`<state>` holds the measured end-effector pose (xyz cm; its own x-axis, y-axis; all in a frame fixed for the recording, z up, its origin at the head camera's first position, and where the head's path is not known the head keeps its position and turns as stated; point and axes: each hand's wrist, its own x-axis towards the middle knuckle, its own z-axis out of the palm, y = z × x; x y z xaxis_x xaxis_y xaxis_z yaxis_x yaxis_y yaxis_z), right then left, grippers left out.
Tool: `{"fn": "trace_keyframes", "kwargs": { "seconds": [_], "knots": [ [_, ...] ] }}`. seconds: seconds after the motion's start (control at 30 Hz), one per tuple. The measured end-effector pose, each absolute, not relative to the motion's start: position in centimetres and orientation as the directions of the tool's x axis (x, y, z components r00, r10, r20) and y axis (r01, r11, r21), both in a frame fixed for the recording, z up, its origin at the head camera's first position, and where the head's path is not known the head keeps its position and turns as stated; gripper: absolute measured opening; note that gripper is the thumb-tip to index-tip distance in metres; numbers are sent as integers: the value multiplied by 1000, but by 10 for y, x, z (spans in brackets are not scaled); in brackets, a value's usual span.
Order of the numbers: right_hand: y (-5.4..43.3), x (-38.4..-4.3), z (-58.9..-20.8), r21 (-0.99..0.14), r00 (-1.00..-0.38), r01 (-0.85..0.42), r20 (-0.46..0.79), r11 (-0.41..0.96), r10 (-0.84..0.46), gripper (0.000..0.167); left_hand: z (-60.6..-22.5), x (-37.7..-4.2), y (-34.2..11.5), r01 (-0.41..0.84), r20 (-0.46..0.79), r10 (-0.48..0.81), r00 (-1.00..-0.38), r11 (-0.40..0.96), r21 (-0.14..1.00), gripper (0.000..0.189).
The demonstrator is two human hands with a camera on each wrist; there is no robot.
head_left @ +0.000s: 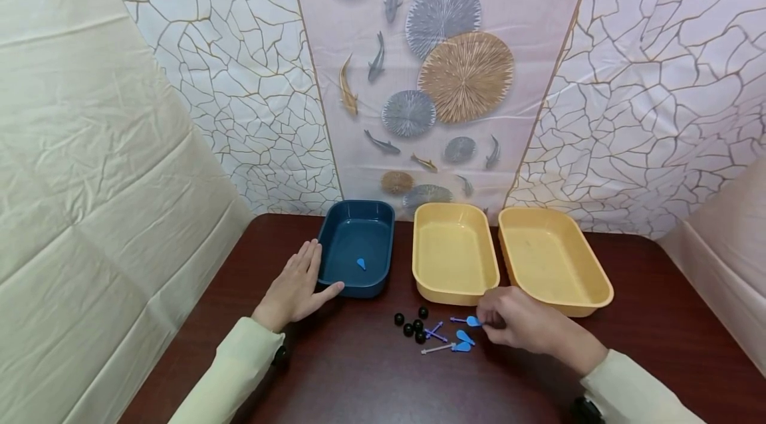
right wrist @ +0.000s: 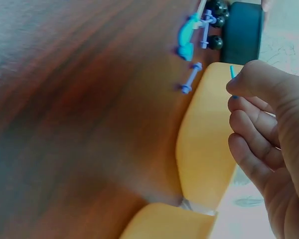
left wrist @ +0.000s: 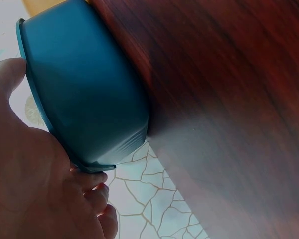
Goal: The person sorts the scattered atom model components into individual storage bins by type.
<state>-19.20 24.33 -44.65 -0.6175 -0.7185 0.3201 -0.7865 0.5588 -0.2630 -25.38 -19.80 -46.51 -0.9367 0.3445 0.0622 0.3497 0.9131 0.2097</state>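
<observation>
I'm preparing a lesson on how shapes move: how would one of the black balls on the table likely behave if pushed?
The black balls look round, so one would probably roll rather than slide. Their glossy highlights suggest a smooth surface that could feel slippery. Several sit close together beside the purple rods, so a push might bump a neighbour.

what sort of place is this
Probably a makeshift tabletop work booth: patterned cloth hangs behind a dark table, which bears a blue tray, two yellow trays and small blue pieces.
</observation>
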Motion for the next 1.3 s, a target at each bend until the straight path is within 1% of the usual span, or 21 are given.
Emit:
{"fn": "trace_keyframes", "kwargs": {
  "seconds": [0.27,0.7,1.17,1.3],
  "knots": [
    [233,-202,-424,-245,-590,-808,330,536,-737,24,-466,-254,-198,351,71,344,-936,912,210,99],
    [206,-223,-394,-234,-616,-788,307,570,-725,14,-466,-253,-198,349,57,345,-937,915,202,100],
    [169,-246,-386,-241,-614,-790,302,564,-730,9,-468,-254,-198,364,89,353,-932,908,209,101],
    [158,-254,-387,-267,-618,-786,299,558,-727,7,-466,-253,-198,356,75,348,-935,910,213,100]
  ]
}}
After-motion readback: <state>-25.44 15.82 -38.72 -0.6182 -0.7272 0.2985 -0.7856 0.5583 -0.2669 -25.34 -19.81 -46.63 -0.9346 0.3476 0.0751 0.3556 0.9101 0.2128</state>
